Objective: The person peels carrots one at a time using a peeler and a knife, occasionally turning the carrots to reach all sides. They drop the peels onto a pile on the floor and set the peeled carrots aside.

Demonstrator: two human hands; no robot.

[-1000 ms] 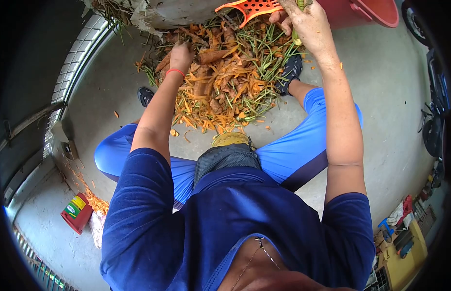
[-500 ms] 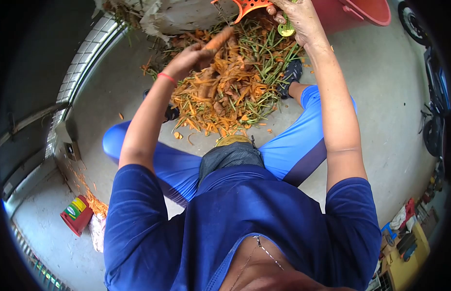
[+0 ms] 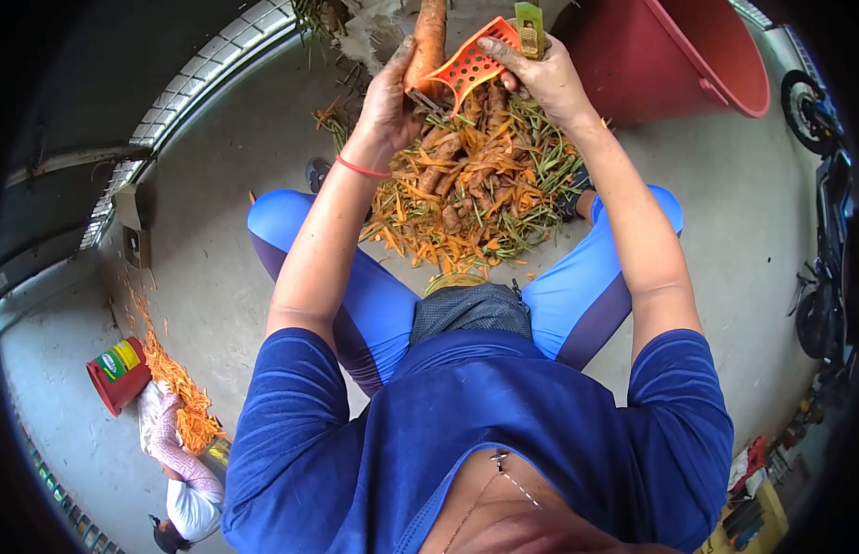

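My left hand (image 3: 392, 97) is closed around a large carrot (image 3: 430, 39) that points away from me. In my right hand (image 3: 543, 78) I grip an orange peeler (image 3: 480, 63) with a perforated handle; its metal blade end lies beside the carrot's lower part. Whether the blade touches the carrot I cannot tell. A green piece with a gold-coloured patch (image 3: 531, 32) sticks up by my right fingers; what it is stays unclear. Below both hands, between my feet, spreads a heap of carrots, orange peelings and green stalks (image 3: 466, 198).
A big red tub (image 3: 665, 69) stands at the far right of the heap. At lower left another person (image 3: 185, 480) sits by a pile of orange shreds (image 3: 185, 397) and a red bucket (image 3: 117, 377). A motorcycle (image 3: 822, 231) is parked at the right edge.
My hands have come together, bringing carrot and peeler side by side; the carrot now points away from me. The view has shifted, showing more of the tub and the other person.
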